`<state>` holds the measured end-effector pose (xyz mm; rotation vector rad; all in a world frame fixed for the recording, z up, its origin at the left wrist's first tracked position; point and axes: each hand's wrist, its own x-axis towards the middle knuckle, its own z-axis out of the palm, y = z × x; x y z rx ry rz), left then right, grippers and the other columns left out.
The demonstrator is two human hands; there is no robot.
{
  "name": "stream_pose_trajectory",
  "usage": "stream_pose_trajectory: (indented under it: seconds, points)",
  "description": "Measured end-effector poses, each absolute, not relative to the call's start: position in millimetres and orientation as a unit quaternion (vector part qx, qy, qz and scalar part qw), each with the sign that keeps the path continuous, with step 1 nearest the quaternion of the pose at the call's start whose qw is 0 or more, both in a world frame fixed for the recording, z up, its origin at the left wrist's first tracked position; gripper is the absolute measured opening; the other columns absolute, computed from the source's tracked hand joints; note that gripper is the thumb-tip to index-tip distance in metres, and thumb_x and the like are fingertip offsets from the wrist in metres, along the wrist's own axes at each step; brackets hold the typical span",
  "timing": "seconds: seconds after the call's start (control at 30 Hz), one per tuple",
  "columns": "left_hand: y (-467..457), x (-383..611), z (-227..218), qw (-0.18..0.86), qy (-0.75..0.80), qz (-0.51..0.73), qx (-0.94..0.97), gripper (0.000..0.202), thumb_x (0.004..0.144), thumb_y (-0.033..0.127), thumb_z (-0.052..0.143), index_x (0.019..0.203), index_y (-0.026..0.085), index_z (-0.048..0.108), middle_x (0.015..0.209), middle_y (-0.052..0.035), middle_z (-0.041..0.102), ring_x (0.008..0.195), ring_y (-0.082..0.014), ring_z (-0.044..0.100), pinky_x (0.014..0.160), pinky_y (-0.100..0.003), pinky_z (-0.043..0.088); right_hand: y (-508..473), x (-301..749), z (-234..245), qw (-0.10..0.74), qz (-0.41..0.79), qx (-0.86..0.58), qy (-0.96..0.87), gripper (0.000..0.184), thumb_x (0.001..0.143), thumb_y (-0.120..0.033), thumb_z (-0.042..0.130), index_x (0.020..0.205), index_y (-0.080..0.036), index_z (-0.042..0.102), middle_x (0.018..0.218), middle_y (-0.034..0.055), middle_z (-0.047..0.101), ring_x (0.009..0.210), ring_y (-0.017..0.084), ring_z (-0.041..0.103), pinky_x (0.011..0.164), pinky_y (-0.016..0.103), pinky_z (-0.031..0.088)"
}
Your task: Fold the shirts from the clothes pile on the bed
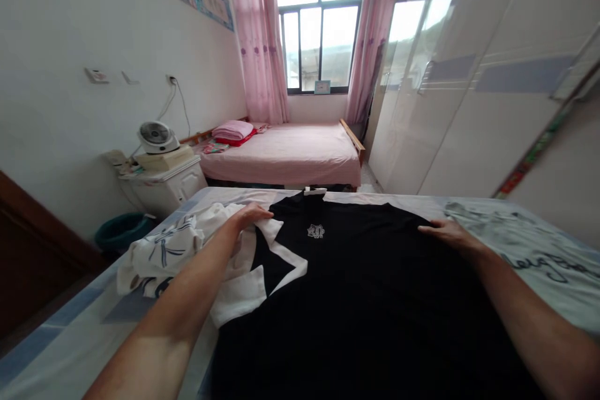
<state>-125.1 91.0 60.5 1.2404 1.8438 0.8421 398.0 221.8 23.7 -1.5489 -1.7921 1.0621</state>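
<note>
Shirt (375, 300), black, laid front-up across the near bed (70, 350), collar toward the far edge, small pale emblem (315, 231) on the chest. It fills the middle of the bed, directly before me.

Left hand (250, 214): palm down, fingers together and stretched out, gripping nothing. It rests on the upper edge of the shirt's left sleeve (267, 265), which has a white trim and lies folded at an angle. I judge that the flat palm pins the cloth so it cannot slide.

Right hand (447, 231): likewise flat and unclenched, fingers loosely spread on the shirt's right shoulder. With both palms at the shoulders, the fabric between them appears to be held taut and level.

Crumpled white garment (162, 253) with dark markings: heaped at the left, touching the sleeve, off the shirt's body. Grey garment (529, 250) with dark lettering: spread at the right, partly under the black shirt's edge.

Far background: pink bed (285, 156) under the window (321, 19), pink curtains (257, 37), small fan (154, 136) on a white cabinet (166, 184) at the left, pale wardrobe doors (492, 75) at the right.
</note>
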Motion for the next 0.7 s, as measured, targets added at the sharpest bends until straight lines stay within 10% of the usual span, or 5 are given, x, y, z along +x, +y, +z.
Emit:
stream_pose_trajectory:
  seconds: [0.23,0.47,0.7]
  points:
    - [88,-127,56,0.424,0.672,0.368,0.482,0.025,0.053,0.034,0.067,0.067,0.014,0.063,0.058,-0.0018,0.062,0.053,-0.0143,0.055,0.051,-0.024,0.038,206,396,34,0.301,0.460,-0.573,-0.608,0.034,0.076,-0.032,0.058,0.105,-0.017,0.064,0.087,0.0096,0.072,0.076,0.023,0.068,0.068,0.033,0.055]
    - [76,-125,61,0.454,0.579,0.475,0.483,0.081,0.053,0.023,0.072,0.130,0.018,0.049,0.077,-0.0009,0.069,0.056,-0.0119,0.057,0.054,-0.021,0.039,191,400,38,0.366,0.415,-0.522,-0.650,0.063,0.072,-0.038,0.060,0.131,-0.021,0.047,0.103,0.0068,0.069,0.084,0.021,0.067,0.073,0.031,0.054]
    - [69,-127,63,0.470,0.580,0.463,0.478,0.047,0.056,0.026,0.075,0.101,0.011,0.070,0.075,-0.0065,0.071,0.058,-0.0137,0.059,0.054,-0.023,0.041,182,399,45,0.321,0.443,-0.515,-0.659,0.049,0.068,-0.042,0.063,0.111,-0.018,0.061,0.094,0.0073,0.070,0.075,0.020,0.066,0.067,0.031,0.053]
